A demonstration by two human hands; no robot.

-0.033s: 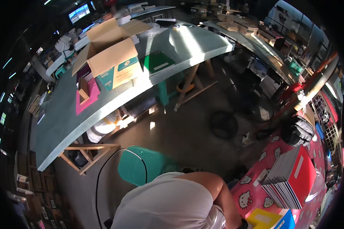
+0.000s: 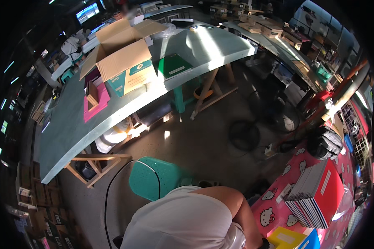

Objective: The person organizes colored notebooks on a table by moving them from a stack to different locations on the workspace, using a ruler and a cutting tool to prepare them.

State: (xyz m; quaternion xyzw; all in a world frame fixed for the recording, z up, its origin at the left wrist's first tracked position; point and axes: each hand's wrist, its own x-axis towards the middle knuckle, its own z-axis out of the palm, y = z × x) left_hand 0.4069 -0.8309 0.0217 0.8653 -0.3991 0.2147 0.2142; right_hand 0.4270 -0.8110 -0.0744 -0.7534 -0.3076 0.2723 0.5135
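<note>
Your hands are out of view; I cannot tell their grip. Near right, a yellow notebook (image 2: 284, 236) lies by your forearm (image 2: 247, 218); beyond, a red-topped notebook stack (image 2: 315, 194), seemingly placed within reach. Far left, an open carton (image 2: 131, 70).

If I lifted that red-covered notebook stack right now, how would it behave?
The notebook stack would probably feel heavy for its size, since many notebooks are packed together. It may slide apart or fan out, as no band shows around it.
</note>
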